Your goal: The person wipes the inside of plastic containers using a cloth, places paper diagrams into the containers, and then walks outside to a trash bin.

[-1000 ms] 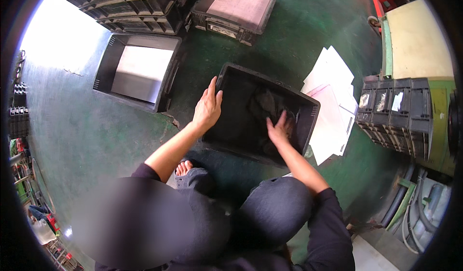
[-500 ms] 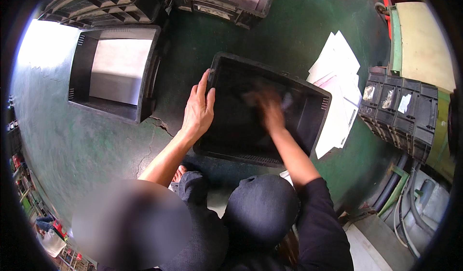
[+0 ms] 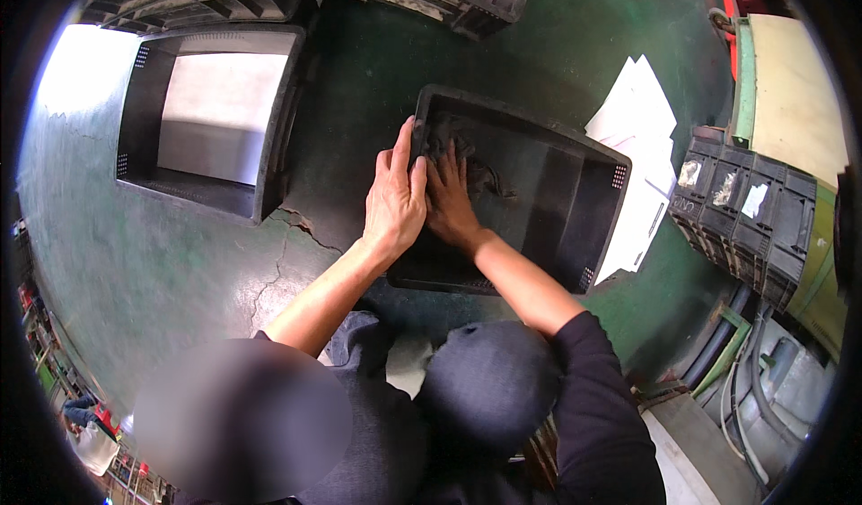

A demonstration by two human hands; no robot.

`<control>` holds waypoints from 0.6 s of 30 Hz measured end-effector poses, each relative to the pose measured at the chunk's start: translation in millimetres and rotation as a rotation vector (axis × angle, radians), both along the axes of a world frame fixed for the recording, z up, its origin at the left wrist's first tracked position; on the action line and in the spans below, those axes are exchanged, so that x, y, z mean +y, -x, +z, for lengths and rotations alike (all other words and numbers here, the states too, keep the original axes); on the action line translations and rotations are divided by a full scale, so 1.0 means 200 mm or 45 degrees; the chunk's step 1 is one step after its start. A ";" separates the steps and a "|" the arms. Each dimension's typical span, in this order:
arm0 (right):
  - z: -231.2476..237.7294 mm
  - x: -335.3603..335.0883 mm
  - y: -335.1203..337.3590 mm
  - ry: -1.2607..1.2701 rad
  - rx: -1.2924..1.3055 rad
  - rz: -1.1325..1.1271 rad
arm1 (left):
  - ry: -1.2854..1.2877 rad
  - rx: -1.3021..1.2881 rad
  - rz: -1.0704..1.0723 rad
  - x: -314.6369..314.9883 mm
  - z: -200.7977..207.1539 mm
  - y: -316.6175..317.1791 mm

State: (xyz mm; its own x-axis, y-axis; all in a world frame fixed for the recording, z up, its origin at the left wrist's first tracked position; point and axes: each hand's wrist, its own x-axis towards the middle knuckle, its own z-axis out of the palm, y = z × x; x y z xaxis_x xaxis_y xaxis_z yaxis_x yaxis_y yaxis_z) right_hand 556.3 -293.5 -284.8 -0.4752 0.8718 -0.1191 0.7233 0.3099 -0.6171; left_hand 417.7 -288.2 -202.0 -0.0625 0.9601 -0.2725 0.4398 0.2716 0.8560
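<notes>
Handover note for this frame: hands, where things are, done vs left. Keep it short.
Left hand: flat on the near-left rim of the black crate, gripping nothing.
Right hand: inside the crate, pressed on a dark rag at its far-left corner.
Crate sits on the green floor; white sheets lie beside its right side.
Done: cannot tell from this view.
Left: probably the rest of the crate's inside; the rag covers only one corner.

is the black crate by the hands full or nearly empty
Nearly empty: the black crate shows mostly bare floor inside, with only a dark cloth bunched in its near-left corner under the right hand.
</notes>
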 end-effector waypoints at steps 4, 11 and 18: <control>0.22 -0.16 -0.38 0.428 -0.332 0.757 | -0.074 0.066 -0.054 0.04 -0.03 0.03; 0.05 -0.08 -0.55 -0.035 -0.548 -0.303 | -0.145 0.030 -0.093 0.08 -0.02 -0.02; -0.04 0.15 -0.29 -0.149 -0.309 0.248 | -0.237 0.096 -0.069 0.11 -0.05 -0.01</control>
